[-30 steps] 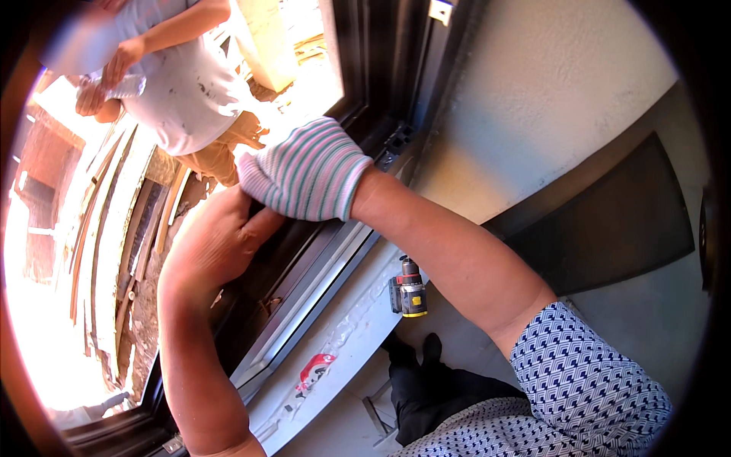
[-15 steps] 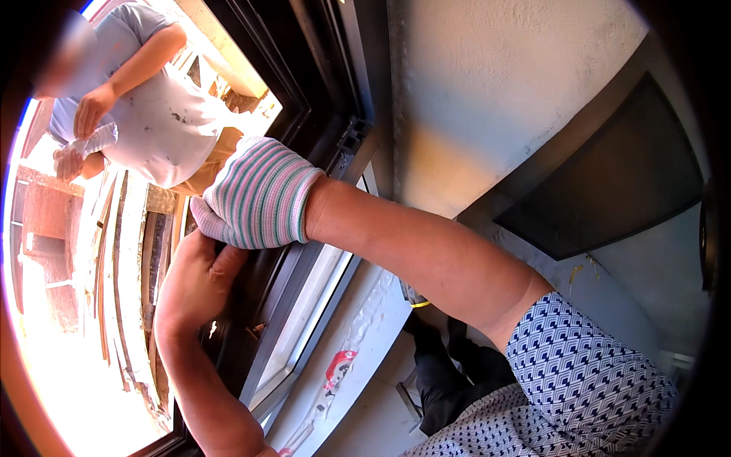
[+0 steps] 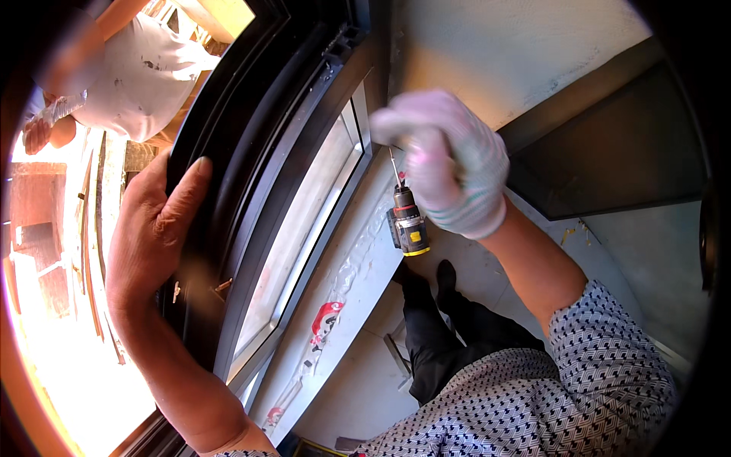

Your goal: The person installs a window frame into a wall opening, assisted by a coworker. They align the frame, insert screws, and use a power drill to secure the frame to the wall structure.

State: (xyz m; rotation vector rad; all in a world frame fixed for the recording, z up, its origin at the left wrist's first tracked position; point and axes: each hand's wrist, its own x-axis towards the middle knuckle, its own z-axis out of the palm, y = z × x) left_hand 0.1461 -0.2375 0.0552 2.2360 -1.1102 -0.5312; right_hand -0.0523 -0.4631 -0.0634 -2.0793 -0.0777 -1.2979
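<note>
My bare left hand (image 3: 156,236) grips the outer side of the dark window frame (image 3: 221,160), with the thumb lying over its edge and the other fingers partly hidden behind it. My right hand (image 3: 449,164), in a striped knit glove, is raised clear of the frame, over the right end of the sill. Its fingers are curled; motion smears them, and whatever they may hold cannot be made out. Just below the glove is a black and yellow cordless drill (image 3: 409,225) with a thin bit (image 3: 394,164) fitted, on or by the white sill (image 3: 346,293).
Beyond the frame at the upper left, another person (image 3: 141,76) holds a clear plastic bottle (image 3: 57,110). Timber boards (image 3: 95,236) stand outside. A dark panel (image 3: 609,145) is by the wall on the right. Torn plastic film (image 3: 327,320) sticks to the sill.
My gloved right hand has left the frame and moved right, uncovering the drill. The left hand has shifted left along the frame's outer side. My view has shifted slightly.
</note>
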